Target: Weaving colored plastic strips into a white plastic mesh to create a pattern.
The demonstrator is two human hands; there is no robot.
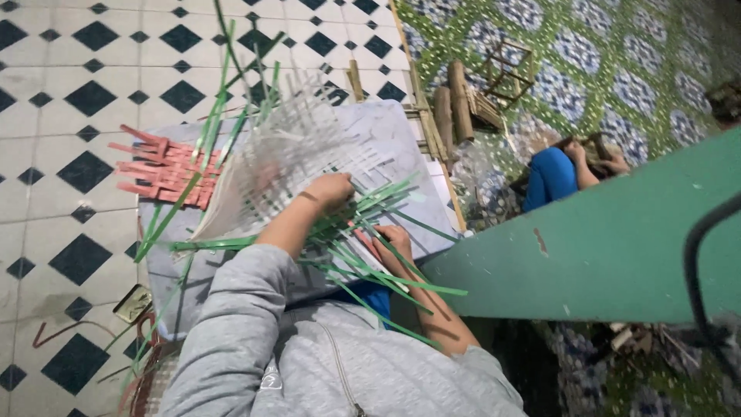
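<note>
Left hand (330,190) fingers curled onto woven mat (293,154) on grey board (401,131), right hand (392,239) pinching green strips (363,266) at mat's near edge; green wall (602,247) tight right, tiled floor (69,93) open left.

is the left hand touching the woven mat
Touching. The head view shows the left hand pressed flat on the woven mat, fingers lying among its white and green strips with no gap visible.
</note>
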